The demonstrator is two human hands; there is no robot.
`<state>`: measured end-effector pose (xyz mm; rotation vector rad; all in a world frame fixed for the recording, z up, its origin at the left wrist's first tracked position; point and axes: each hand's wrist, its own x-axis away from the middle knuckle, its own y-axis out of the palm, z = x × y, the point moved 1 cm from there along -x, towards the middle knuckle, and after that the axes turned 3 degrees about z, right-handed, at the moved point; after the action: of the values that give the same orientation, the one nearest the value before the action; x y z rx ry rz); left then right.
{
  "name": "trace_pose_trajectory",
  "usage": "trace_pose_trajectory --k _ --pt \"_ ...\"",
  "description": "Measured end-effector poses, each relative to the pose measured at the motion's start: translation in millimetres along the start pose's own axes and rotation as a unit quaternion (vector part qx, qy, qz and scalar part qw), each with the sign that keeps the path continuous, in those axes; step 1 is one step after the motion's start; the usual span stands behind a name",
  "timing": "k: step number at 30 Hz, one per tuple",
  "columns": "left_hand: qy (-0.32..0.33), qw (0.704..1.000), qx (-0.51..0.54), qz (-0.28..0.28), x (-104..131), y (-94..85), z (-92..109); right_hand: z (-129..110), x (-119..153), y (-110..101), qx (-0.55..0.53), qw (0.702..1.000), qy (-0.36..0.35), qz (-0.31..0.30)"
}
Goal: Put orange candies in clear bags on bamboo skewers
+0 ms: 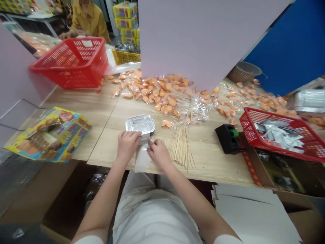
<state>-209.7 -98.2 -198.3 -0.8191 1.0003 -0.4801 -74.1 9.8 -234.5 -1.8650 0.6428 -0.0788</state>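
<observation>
- A foil tray [140,124] is gripped at its near edge by the left hand [129,144], above the counter [218,166].
- A clear plastic bag [143,161] is pinched by the fingers of the right hand [159,153], just beside the tray; its lower end is spread over the counter's near edge.
- Thin wooden sticks [181,145] are laid in a loose, fanned bundle to the right of the right hand.
- Small orange pieces [157,89] in clear wrappers are heaped beyond the tray, with more sticks and wrappers mixed in at the right of the heap.
- A black tape dispenser [226,139] with a green part is placed between the bundle and a red basket [281,135] filled with silvery packets [283,135].
- Printed colourful packaging [48,135] is laid at the left.
- A larger red basket [73,64] is set at the far left, with a person in a yellow shirt [90,20] seen behind it.
</observation>
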Motion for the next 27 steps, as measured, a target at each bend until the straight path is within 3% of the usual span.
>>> trace_pose_trajectory --k 4,9,11,15,21,27 --pt "-0.004 1.0 0.005 0.025 -4 1.0 1 8 2 8 -0.03 0.998 0.032 0.038" --pt "-0.069 0.979 0.07 0.176 18 -15.8 18 17 5 5 -0.163 0.981 0.064 0.088" --pt "-0.123 0.973 0.133 0.142 32 -17.3 25 21 5 2 -0.216 0.969 0.08 0.086" --pt "-0.195 0.958 0.21 -0.02 45 -4.3 31 23 5 -2 -0.226 0.966 0.1 0.079" --pt "-0.099 0.986 0.128 -0.033 32 12.6 32 14 5 5 -0.055 0.996 0.056 0.041" --pt "-0.057 0.991 0.121 -0.032 42 27.1 25 22 5 1 -0.163 0.981 0.078 0.071"
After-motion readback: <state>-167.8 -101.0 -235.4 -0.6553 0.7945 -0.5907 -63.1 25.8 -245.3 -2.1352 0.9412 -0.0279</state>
